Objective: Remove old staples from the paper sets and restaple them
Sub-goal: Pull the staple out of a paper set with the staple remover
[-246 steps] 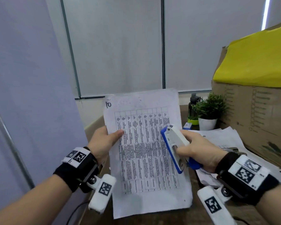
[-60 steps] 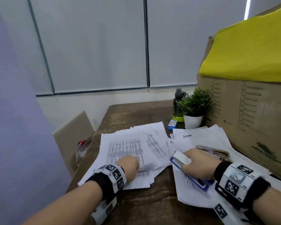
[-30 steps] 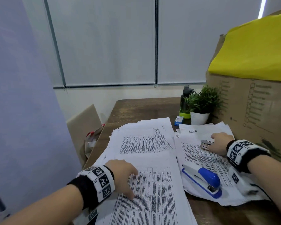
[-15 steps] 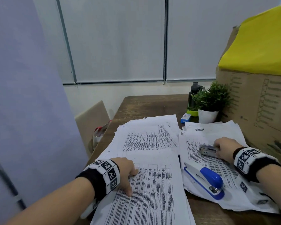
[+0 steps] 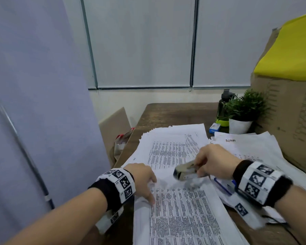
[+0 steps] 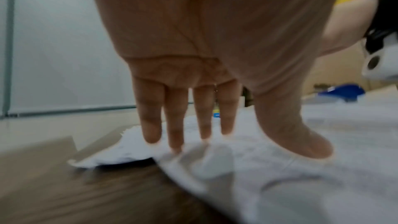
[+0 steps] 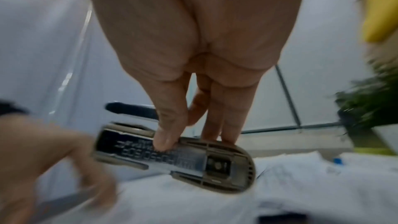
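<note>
A printed paper set (image 5: 184,218) lies on the wooden table in front of me. My left hand (image 5: 145,181) presses on its upper left part, and its fingers (image 6: 176,125) are straight with the tips on the sheet. My right hand (image 5: 212,161) holds a beige metal staple remover (image 5: 185,171) just above the top of that set, to the right of the left hand. In the right wrist view the thumb and fingers (image 7: 165,125) pinch the staple remover (image 7: 172,157) from both sides. The blue stapler (image 5: 223,186) lies on the right-hand papers, mostly hidden behind my right wrist.
More paper piles lie further back (image 5: 175,138) and to the right (image 5: 254,147). A potted plant (image 5: 240,126), a dark bottle (image 5: 223,106) and a small blue box (image 5: 214,128) stand at the back right. A cardboard box (image 5: 290,112) with a yellow cover walls off the right. A chair (image 5: 113,128) stands left of the table.
My right hand lifted the staple remover off the right-hand papers and carried it left, over the front paper set. The left hand stays pressed on that set.
</note>
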A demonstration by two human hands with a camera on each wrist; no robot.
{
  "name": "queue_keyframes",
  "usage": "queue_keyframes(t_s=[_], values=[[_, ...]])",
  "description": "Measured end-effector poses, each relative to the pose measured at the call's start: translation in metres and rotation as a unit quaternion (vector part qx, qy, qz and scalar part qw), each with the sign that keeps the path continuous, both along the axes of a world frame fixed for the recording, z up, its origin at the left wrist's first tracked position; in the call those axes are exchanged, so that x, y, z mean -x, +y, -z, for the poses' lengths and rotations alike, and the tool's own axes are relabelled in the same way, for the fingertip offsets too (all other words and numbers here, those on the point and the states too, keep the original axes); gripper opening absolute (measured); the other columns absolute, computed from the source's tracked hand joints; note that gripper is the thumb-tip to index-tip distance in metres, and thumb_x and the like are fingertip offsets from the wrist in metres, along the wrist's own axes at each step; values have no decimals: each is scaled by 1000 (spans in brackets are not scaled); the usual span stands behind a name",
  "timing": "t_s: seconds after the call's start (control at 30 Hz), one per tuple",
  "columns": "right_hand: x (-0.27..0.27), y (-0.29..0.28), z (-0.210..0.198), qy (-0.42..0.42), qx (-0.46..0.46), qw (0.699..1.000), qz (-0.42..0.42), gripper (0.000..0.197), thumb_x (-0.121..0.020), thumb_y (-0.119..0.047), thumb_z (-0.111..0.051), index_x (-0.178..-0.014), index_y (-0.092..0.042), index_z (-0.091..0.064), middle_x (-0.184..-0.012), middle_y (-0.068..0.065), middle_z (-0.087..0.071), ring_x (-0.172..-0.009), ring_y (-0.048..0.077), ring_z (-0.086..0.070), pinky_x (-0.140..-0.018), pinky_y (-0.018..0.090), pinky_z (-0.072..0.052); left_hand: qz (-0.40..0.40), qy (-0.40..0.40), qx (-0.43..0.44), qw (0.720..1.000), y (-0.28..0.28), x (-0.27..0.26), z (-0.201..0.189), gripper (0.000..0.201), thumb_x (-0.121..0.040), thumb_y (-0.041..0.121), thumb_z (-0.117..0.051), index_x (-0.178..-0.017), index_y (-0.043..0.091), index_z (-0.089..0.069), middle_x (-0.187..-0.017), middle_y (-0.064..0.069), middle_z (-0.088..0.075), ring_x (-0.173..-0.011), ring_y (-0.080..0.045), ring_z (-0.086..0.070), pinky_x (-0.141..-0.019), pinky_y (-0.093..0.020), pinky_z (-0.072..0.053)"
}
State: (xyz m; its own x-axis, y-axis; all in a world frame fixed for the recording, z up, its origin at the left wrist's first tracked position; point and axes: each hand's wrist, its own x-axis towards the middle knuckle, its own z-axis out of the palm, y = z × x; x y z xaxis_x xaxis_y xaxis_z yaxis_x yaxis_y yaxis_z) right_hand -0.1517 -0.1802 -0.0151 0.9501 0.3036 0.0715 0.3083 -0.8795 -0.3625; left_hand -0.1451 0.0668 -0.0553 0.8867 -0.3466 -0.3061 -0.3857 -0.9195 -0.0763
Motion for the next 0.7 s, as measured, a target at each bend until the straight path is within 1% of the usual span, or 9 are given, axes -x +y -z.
queue_keyframes(t_s=[0.13,0.2,0.27,0.33,0.4,0.47,0.53,0.57,0.7], values=[[8,36,32,2,-21,999,-42,12,-73,-6,-80,-75,-18,-79,-78,-3,-64,-73,9,-60,-74,28,-55,24,55,-35,998,19,-3,14,97,-75,67,-69,-152,22,-30,-157,1,-32,-138,-25,-39,-113,-44,-35],[7,35,39,17,-24,999,-39,26,-74,-4,-79,-66,-29,-77,-70,-6,-59,-67,2,-57,-68,23,-54,32,77,-27,996,23,-6,20,103,-78,67,-66,-157,21,-16,-164,2,-15,-147,-23,-25,-119,-41,-25],[10,31,42,34,8,999,-42,33,-72,-5,-78,-59,-35,-73,-65,-9,-59,-63,0,-57,-60,13,-48,45,76,-22,996,25,-9,24,106,-78,70,-64,-157,21,-13,-164,0,-13,-146,-24,-26,-119,-41,-25],[14,23,43,35,40,998,-45,24,-70,-4,-76,-67,-28,-77,-62,-14,-59,-62,-3,-58,-58,9,-44,55,77,-28,995,26,-11,25,108,-78,72,-62,-157,20,-11,-165,-1,-11,-146,-26,-27,-118,-41,-27],[18,12,48,37,88,994,-51,23,-71,-11,-73,-74,-33,-75,-61,-20,-60,-62,-6,-58,-60,7,-43,66,78,-33,994,26,-12,26,107,-80,72,-59,-158,18,-10,-165,-2,-7,-146,-28,-27,-118,-42,-27],[23,5,54,38,180,981,-61,22,-75,-20,-63,-83,-39,-69,-73,-19,-64,-74,-1,-57,-74,13,-47,68,81,-39,994,26,-12,27,105,-80,73,-57,-157,16,-14,-164,-5,-13,-142,-30,-33,-115,-44,-32],[27,2,55,27,262,961,-82,29,-79,-17,-49,-89,-35,-70,-88,-13,-66,-90,10,-54,-89,21,-43,65,82,-44,994,25,-14,29,102,-78,75,-58,-151,11,-28,-157,-11,-31,-133,-32,-45,-109,-47,-40],[29,3,52,5,261,963,-64,32,-80,-14,-47,-91,-31,-71,-92,-10,-65,-94,13,-55,-89,24,-44,63,83,-48,993,23,-16,29,101,-77,76,-58,-148,9,-33,-153,-13,-38,-129,-33,-49,-107,-48,-42],[26,15,38,-21,11,993,115,18,-91,-18,-50,-100,-21,-64,-98,-1,-63,-93,18,-61,-80,30,-49,61,69,-66,994,19,-18,27,101,-72,77,-62,-144,11,-38,-147,-12,-46,-127,-33,-50,-105,-48,-44]])
